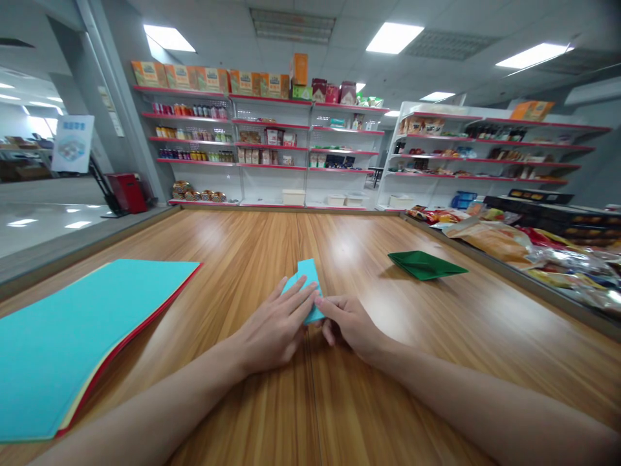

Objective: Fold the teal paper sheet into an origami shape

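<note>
A small folded piece of light blue paper point(306, 269) lies on the wooden table in front of me. Across its left part my left hand point(279, 320) rests flat, the fingers stretched out and pressing on it. My right hand point(348, 321) pinches the paper's near right edge between the thumb on top and fingers curled below. Part of the paper is hidden under my left fingers. To the right sits a folded green paper boat point(427, 265), apart from both hands. A stack of coloured sheets point(92, 330), blue on top with yellow and red beneath, lies at the left.
The wooden table point(233, 259) has a raised edge. Packaged snacks point(524, 252) are heaped beyond its right side. Shelves point(272, 162) with drinks, boxes and packets stand behind it. A red box point(127, 193) and a sign on a stand point(72, 144) are at the far left.
</note>
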`<state>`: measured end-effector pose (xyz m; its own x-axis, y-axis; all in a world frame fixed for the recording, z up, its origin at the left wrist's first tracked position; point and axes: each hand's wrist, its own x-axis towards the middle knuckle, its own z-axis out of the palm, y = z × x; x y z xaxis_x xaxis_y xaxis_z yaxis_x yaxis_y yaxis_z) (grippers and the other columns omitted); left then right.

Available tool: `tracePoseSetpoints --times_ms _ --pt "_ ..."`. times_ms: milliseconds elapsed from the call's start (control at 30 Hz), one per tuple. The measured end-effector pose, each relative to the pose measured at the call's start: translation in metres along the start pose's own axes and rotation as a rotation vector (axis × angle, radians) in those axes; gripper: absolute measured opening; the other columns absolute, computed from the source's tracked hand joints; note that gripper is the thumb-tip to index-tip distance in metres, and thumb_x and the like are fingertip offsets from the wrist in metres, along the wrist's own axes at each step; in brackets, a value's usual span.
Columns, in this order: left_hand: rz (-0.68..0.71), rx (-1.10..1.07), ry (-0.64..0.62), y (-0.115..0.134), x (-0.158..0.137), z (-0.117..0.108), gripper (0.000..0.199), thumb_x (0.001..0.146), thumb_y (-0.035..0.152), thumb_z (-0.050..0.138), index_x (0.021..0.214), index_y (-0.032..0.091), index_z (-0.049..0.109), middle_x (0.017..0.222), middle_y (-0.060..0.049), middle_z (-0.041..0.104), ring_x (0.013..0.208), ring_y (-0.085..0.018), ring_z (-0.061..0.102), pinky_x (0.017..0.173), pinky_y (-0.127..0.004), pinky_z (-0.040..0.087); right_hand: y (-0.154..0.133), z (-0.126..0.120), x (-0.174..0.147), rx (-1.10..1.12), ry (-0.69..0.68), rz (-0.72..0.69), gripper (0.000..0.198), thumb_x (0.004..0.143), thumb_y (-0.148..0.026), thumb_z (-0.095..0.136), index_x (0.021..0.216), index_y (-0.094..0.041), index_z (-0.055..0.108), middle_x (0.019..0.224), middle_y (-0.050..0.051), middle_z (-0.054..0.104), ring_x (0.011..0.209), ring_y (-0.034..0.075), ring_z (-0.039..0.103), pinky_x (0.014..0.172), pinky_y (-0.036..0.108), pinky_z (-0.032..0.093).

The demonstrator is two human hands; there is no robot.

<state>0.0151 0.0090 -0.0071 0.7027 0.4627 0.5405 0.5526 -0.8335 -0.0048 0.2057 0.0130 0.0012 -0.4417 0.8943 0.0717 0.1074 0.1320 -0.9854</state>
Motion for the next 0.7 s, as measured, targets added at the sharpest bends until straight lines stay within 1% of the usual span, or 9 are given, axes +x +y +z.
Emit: tracePoseSetpoints --times_ms 100,233,300,367,400,433,500,567,700 --pt "0.098 0.012 0.168 -0.008 -0.002 0.004 0.053 0.085 0.001 0.036 0.136 0.014 0.036 0.127 -0.017 0.056 0.124 -0.024 0.048 0.099 -0.048 0.044 0.000 0.000 -0.001 0.087 -0.136 0.039 0.053 0.084 -0.059 0.048 0.061 -0.012 0.058 0.036 -0.003 0.048 0.030 0.006 0.036 0.036 0.020 0.021" --pt "0.121 -0.005 0.254 -0.005 -0.001 -0.001 0.044 0.089 0.004 0.035 0.130 0.014 0.044 0.124 -0.015 0.059 0.119 -0.022 0.053 0.097 -0.043 0.046 -0.002 0.000 -0.002 0.296 -0.221 0.134 0.046 0.082 -0.054 0.054 0.062 -0.014 0.052 0.037 -0.007 0.040 0.031 0.004 0.030 0.036 0.020 0.019" --pt "-0.049 -0.014 0.316 0.003 0.003 -0.005 0.035 0.089 0.010 0.040 0.122 0.016 0.051 0.116 -0.014 0.062 0.113 -0.025 0.056 0.096 -0.047 0.045 -0.003 0.000 -0.002 0.393 -0.150 0.122 0.042 0.079 -0.051 0.061 0.063 -0.015 0.047 0.040 -0.009 0.037 0.034 0.003 0.028 0.037 0.019 0.018" --pt "-0.383 -0.123 0.414 0.013 0.007 -0.007 0.022 0.089 0.023 0.046 0.106 0.013 0.055 0.099 -0.014 0.065 0.095 -0.025 0.062 0.085 -0.043 0.050 -0.004 0.000 -0.001 0.439 -0.042 0.086 0.041 0.078 -0.050 0.064 0.065 -0.015 0.045 0.045 -0.008 0.041 0.036 0.003 0.031 0.037 0.018 0.018" --pt "-0.548 -0.247 0.428 0.017 0.009 -0.007 0.020 0.089 0.031 0.046 0.093 0.014 0.055 0.084 -0.010 0.065 0.078 -0.022 0.064 0.071 -0.038 0.053 -0.003 0.001 0.000 0.449 0.000 0.074 0.041 0.077 -0.050 0.064 0.067 -0.015 0.046 0.048 -0.007 0.045 0.037 0.003 0.034 0.036 0.018 0.018" --pt "-0.687 -0.426 0.388 0.020 0.011 -0.007 0.026 0.090 0.038 0.043 0.083 0.015 0.052 0.069 -0.005 0.060 0.061 -0.017 0.060 0.057 -0.032 0.051 -0.002 0.002 0.000 0.449 0.021 0.069 0.041 0.077 -0.051 0.065 0.068 -0.015 0.047 0.051 -0.006 0.048 0.038 0.003 0.037 0.036 0.018 0.019" --pt "-0.831 -0.821 0.244 0.023 0.014 -0.005 0.040 0.090 0.050 0.035 0.070 0.018 0.045 0.048 0.004 0.045 0.038 -0.011 0.044 0.038 -0.023 0.036 0.000 0.003 0.001 0.406 -0.009 0.062 0.040 0.077 -0.051 0.064 0.072 -0.014 0.050 0.054 -0.004 0.051 0.037 0.004 0.040 0.035 0.018 0.022" --pt "-0.829 -1.082 0.120 0.023 0.016 -0.003 0.046 0.088 0.057 0.035 0.064 0.018 0.043 0.041 0.007 0.037 0.033 -0.007 0.033 0.034 -0.020 0.025 0.002 0.004 0.001 0.305 -0.094 0.040 0.041 0.080 -0.053 0.060 0.073 -0.013 0.053 0.052 -0.004 0.052 0.036 0.004 0.040 0.034 0.018 0.023" --pt "-0.737 -1.199 0.083 0.021 0.015 0.000 0.047 0.084 0.056 0.045 0.060 0.016 0.046 0.042 0.005 0.039 0.036 -0.006 0.031 0.036 -0.019 0.021 0.007 0.003 -0.001 0.145 -0.271 0.021 0.042 0.083 -0.053 0.054 0.073 -0.013 0.053 0.048 -0.003 0.052 0.034 0.005 0.042 0.032 0.016 0.024"
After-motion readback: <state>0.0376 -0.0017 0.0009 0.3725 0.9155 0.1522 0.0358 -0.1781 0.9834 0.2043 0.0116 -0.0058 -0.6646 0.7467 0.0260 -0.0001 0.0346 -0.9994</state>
